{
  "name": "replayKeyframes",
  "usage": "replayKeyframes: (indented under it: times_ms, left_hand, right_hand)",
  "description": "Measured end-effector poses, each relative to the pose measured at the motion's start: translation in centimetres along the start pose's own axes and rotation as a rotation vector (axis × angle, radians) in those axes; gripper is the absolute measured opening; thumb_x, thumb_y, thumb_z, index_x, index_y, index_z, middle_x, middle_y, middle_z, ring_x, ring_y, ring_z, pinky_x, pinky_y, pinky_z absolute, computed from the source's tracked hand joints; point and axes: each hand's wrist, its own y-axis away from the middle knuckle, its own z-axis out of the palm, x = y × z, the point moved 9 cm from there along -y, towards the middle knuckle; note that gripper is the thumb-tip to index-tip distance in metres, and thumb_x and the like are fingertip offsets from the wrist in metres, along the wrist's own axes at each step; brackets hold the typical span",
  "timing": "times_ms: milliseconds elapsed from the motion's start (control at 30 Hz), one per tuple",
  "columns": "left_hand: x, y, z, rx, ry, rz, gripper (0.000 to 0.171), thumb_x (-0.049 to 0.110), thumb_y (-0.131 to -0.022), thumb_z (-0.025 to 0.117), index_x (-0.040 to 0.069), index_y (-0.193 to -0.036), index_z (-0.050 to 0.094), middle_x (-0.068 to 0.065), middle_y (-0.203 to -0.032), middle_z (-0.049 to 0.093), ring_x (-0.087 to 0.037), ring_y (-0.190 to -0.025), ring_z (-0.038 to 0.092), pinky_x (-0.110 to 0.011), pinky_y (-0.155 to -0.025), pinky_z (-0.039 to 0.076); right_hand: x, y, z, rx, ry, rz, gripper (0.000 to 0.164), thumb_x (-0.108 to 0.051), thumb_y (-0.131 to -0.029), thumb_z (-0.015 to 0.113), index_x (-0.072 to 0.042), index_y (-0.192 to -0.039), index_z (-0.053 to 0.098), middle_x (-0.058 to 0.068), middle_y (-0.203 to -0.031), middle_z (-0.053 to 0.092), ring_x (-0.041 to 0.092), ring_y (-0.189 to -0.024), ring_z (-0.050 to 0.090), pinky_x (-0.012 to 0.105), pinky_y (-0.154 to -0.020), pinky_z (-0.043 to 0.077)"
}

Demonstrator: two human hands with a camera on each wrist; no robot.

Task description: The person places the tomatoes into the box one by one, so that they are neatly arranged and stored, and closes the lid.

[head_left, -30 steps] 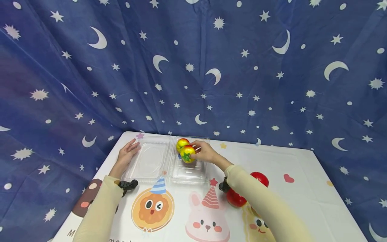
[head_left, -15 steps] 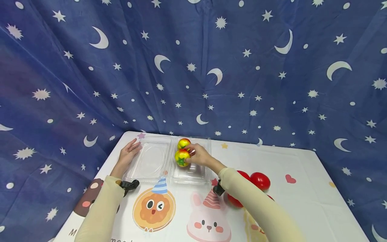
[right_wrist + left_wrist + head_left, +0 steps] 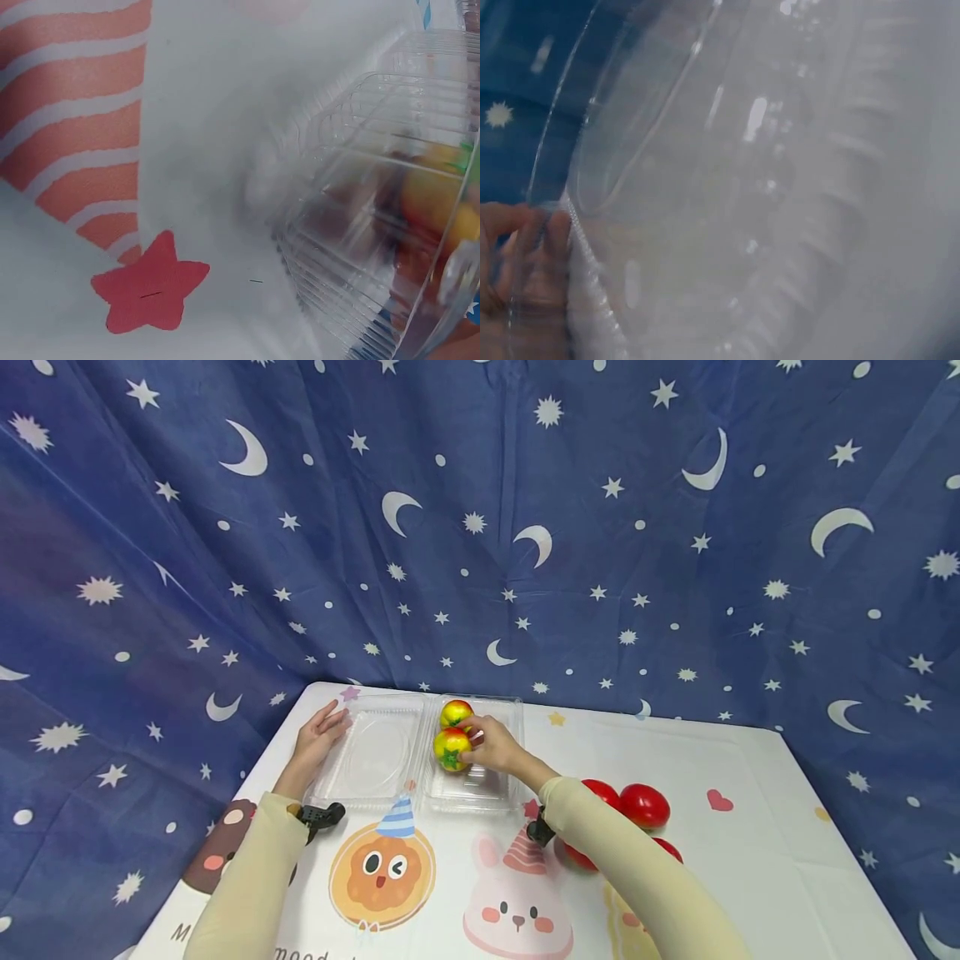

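A clear plastic clamshell box lies open on the table, its lid half (image 3: 372, 789) to the left and its base (image 3: 480, 797) to the right. In the base sit two yellow-and-red fruits, a rear one (image 3: 454, 712) and a front one (image 3: 452, 750) with a green star-shaped calyx facing the viewer. My right hand (image 3: 491, 746) holds the front fruit between thumb and fingers; in the right wrist view the fruit (image 3: 431, 191) shows through the box wall. My left hand (image 3: 315, 743) rests with loosely extended fingers at the lid's left edge; fingers (image 3: 553, 247) appear through plastic in the left wrist view.
Several shiny red fruits, one of them (image 3: 644, 807) in plain sight, lie on the right side, partly hidden by the right sleeve (image 3: 630, 852). The white tablecloth (image 3: 750, 860) has printed cartoon figures. A blue star-and-moon curtain (image 3: 570, 610) hangs behind the table.
The right hand has moved the front fruit slightly left and toward the viewer, down into the base beside the rear fruit, then stayed there. The left hand has hardly moved.
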Motion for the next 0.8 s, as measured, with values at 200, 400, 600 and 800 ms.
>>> replayKeyframes:
  times_ms: [200,400,600,800]
  left_hand:
    - [0.1,-0.1,0.0,-0.009,0.005,0.006,0.064,0.005,-0.1,0.057,0.008,-0.156,0.026,-0.02,-0.152,0.038,-0.024,-0.14,0.04,-0.008,-0.088,0.045]
    - [0.0,-0.1,0.1,-0.008,0.014,0.007,0.064,0.005,-0.1,0.056,0.008,-0.156,0.026,-0.021,-0.152,0.038,-0.025,-0.14,0.039,-0.009,-0.089,0.045]
    - [0.0,-0.1,0.0,-0.005,0.004,0.006,0.063,0.007,-0.101,0.056,0.01,-0.157,0.026,-0.019,-0.152,0.04,-0.027,-0.141,0.038,-0.009,-0.09,0.044]
    - [0.1,0.0,-0.1,-0.004,0.002,0.008,0.063,0.005,-0.101,0.055,0.008,-0.156,0.026,-0.02,-0.152,0.039,-0.026,-0.139,0.04,-0.009,-0.089,0.045]
  right_hand:
    - [0.4,0.0,-0.1,-0.006,0.035,0.034,0.054,-0.008,-0.076,0.083,0.003,-0.124,0.061,0.017,-0.109,0.061,0.029,-0.097,0.063,0.031,-0.083,0.057]
    - [0.6,0.2,-0.3,0.0,0.024,0.036,0.055,-0.007,-0.075,0.084,0.005,-0.124,0.06,0.018,-0.11,0.06,0.032,-0.099,0.064,0.032,-0.084,0.057]
    - [0.5,0.3,-0.5,-0.006,0.035,0.032,0.057,-0.008,-0.075,0.085,0.005,-0.124,0.06,0.018,-0.109,0.061,0.035,-0.098,0.065,0.032,-0.084,0.057]
    - [0.4,0.5,-1.3,-0.015,0.046,0.036,0.055,-0.01,-0.075,0.083,0.004,-0.123,0.061,0.021,-0.112,0.063,0.036,-0.094,0.067,0.035,-0.082,0.057]
